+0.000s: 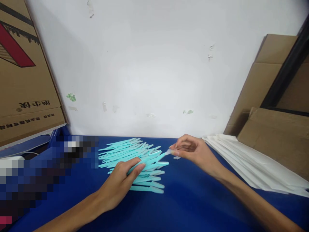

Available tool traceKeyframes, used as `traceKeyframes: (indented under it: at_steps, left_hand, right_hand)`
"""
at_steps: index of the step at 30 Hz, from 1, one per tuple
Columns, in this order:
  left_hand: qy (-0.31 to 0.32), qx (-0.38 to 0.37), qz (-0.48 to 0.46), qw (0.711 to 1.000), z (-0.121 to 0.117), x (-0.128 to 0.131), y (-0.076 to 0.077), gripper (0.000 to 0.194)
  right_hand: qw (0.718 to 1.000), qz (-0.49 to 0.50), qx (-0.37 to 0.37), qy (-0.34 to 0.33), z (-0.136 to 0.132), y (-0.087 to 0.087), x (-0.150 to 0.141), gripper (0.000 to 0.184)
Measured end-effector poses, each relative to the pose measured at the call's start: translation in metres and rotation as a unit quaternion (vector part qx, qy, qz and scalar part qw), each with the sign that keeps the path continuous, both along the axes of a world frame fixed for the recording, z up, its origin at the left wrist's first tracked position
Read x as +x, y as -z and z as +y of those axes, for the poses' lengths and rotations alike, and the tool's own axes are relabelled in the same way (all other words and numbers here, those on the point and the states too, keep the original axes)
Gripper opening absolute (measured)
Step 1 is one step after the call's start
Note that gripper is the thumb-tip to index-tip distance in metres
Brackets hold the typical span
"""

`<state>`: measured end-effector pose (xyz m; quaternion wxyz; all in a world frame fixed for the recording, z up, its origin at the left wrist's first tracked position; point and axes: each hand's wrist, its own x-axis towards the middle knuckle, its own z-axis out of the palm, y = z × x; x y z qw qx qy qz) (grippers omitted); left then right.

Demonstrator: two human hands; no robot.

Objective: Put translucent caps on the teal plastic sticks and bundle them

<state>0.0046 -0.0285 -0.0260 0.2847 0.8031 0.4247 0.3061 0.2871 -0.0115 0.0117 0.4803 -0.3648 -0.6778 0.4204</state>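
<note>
Many turquoise eyebrow razors [118, 153] with pale, see-through caps lie spread in overlapping rows on the blue table. My left hand [123, 180] is closed around a small bunch of razors, their capped ends pointing right. From that bunch one razor [161, 157] sticks out further than the others. Thumb and fingers of my right hand [190, 149] pinch the pale cap [168, 152] at its tip; I cannot tell whether the cap is fully seated. A loose pale cap [177, 158] rests on the table just below my right fingers.
White flat sheets or bags [256, 164] are stacked at the right. Cardboard [277, 138] stands behind them, and a printed carton [29, 80] rises at the left. A white wall [149, 64] closes off the table's [193, 206] back edge. Part of the left side is pixelated.
</note>
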Motion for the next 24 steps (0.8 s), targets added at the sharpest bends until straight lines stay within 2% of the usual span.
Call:
traceKeyframes:
  at_steps: [8,15,20,24]
  left_hand:
    - [-0.003,0.008,-0.001,1.000,0.001,-0.002,0.004,0.041]
    - [0.022,0.023,0.012,0.999,-0.003,0.003,0.002,0.040]
    - [0.014,0.040,0.002,0.999,-0.004,0.004,0.002,0.040]
    - [0.013,0.033,0.005,0.999,-0.001,0.004,0.004,0.041]
  right_hand:
    - [1.000,0.002,0.015,0.006,-0.001,-0.001,-0.001,0.025]
    - [0.999,0.033,-0.003,-0.012,-0.009,0.008,-0.018,0.022]
    - [0.996,0.083,-0.017,0.010,-0.015,0.017,-0.029,0.030]
    - [0.998,0.054,-0.015,0.015,-0.009,0.018,-0.027,0.035]
